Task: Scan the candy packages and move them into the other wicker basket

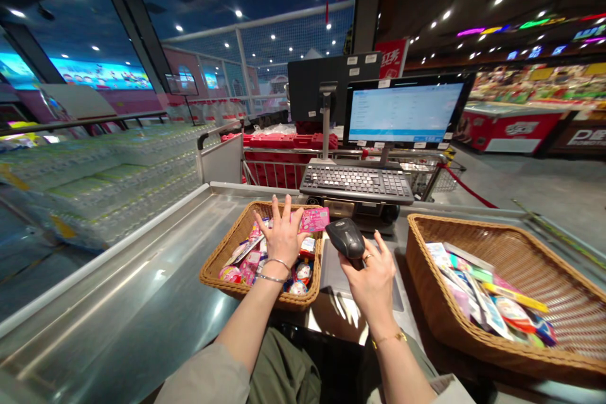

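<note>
My left hand (281, 232) is spread open, fingers apart, over the small wicker basket (228, 245) full of several colourful snack and toy packets, including a pink packet (313, 219) at its far right corner. My right hand (372, 278) is closed around a black handheld barcode scanner (346, 237), held up between the two baskets. A larger wicker basket (521, 246) to the right holds several more colourful packets (487, 303).
Behind the baskets stand a grey keyboard (356, 182), a lit checkout screen (404, 113) and a second monitor seen from the back (322, 85). The steel counter (142, 290) stretches left. Red shopping baskets (284, 142) and stacked bottled water (104, 177) lie beyond.
</note>
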### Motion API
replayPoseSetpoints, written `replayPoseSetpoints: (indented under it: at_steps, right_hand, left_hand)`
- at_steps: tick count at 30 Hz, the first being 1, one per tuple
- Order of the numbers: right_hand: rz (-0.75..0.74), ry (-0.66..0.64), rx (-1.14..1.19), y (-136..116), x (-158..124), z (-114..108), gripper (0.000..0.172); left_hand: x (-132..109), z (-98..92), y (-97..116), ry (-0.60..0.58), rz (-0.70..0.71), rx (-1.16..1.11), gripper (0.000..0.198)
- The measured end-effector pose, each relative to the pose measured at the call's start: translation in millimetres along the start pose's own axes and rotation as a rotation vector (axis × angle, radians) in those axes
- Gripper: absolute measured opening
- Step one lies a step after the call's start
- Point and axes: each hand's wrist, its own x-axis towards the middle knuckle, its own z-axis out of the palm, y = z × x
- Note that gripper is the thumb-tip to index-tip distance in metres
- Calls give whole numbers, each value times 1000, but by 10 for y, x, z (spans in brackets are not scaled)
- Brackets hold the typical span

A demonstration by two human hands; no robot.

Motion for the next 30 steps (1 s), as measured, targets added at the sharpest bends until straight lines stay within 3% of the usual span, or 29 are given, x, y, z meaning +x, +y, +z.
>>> replayPoseSetpoints:
  at_steps: [17, 30]
  right_hand:
    - [-5, -47, -19, 2, -25, -10, 20]
    - [-53, 51, -59, 27, 9, -71, 21]
  left_hand:
    - [-3, -1, 9, -13, -10, 6, 61]
    - [9, -13, 57, -10, -8, -2, 62]
